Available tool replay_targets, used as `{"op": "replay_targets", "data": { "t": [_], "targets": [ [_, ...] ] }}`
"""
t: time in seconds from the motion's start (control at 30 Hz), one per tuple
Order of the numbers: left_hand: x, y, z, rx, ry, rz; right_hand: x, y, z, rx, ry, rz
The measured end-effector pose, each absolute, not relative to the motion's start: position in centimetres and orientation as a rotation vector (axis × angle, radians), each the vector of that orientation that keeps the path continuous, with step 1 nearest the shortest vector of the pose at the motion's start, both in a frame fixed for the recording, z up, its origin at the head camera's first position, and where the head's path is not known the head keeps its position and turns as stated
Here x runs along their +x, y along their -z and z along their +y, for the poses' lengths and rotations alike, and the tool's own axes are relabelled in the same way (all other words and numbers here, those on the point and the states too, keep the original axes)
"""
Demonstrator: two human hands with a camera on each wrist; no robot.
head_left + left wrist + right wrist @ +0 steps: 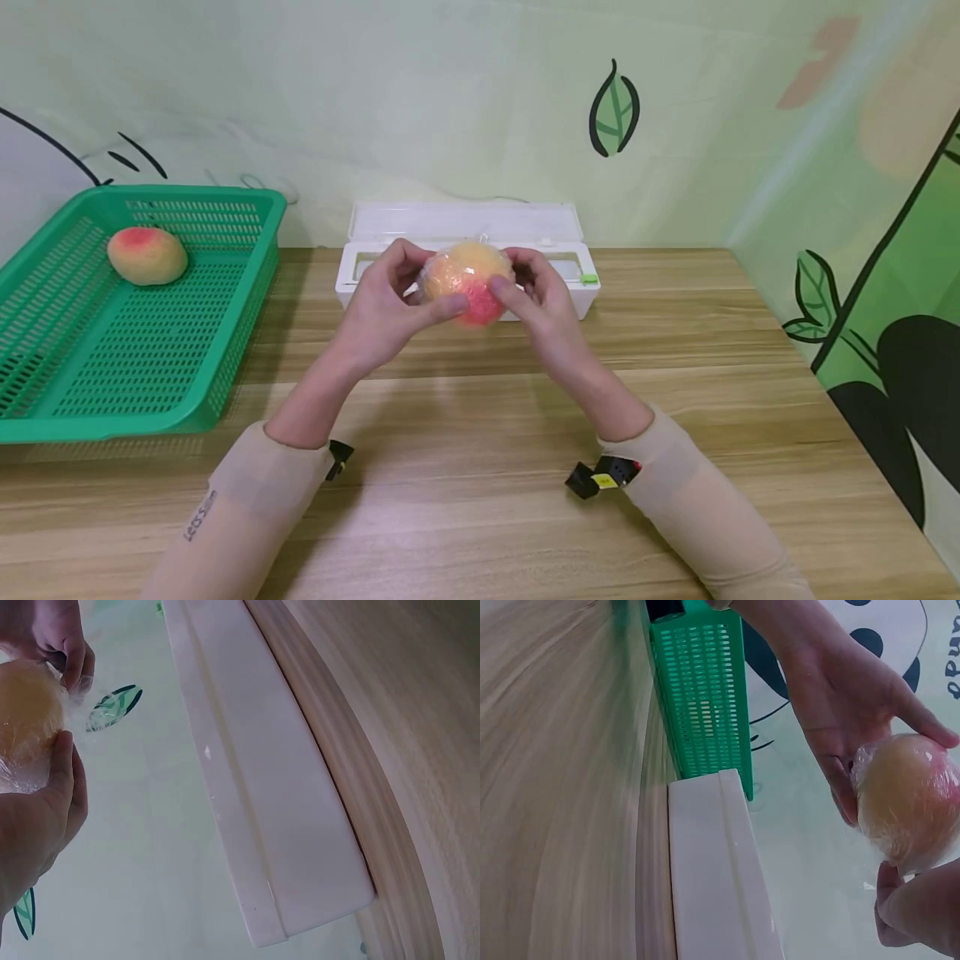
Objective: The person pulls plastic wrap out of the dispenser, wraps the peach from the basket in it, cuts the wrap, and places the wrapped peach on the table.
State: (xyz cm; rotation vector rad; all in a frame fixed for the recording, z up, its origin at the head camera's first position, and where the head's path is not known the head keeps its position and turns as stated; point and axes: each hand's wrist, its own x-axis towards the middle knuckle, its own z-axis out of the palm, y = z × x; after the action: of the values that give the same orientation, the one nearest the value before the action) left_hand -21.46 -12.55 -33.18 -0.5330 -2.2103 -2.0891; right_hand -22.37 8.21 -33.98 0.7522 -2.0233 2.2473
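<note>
A yellow and pink peach (468,271), covered in clear plastic film, is held up above the table between both hands. The left hand (386,308) grips its left side, thumb on the front. On its right side the right hand (546,308) holds it with thumb and fingers. The left wrist view shows the wrapped peach (28,712) with loose film sticking out beside the fingers. In the right wrist view, crinkled film covers the peach (907,799), with a hand on either side.
Behind the hands stands a white box (577,302) with its clear lid (465,223) raised, against the wall. At the left is a green basket (258,283) with another peach (147,256) inside. The wooden table (465,500) extends below the hands.
</note>
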Motion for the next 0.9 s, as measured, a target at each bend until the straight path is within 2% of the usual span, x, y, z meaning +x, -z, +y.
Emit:
{"op": "replay_targets", "data": {
  "t": [0.2,0.5,0.9],
  "targets": [
    [-21.34,33.16,-12.84,-0.617,2.141,-2.224,-22.58,33.78,8.44,0.816,-2.476,-1.889],
    [-21.29,33.07,-12.99,-0.650,2.141,-2.267,-22.77,33.82,8.65,0.879,-2.496,-1.853],
    [-21.30,33.28,-12.78,-0.681,2.142,-2.189,-22.55,34.01,8.78,0.937,-2.057,-2.081]
  ]
}}
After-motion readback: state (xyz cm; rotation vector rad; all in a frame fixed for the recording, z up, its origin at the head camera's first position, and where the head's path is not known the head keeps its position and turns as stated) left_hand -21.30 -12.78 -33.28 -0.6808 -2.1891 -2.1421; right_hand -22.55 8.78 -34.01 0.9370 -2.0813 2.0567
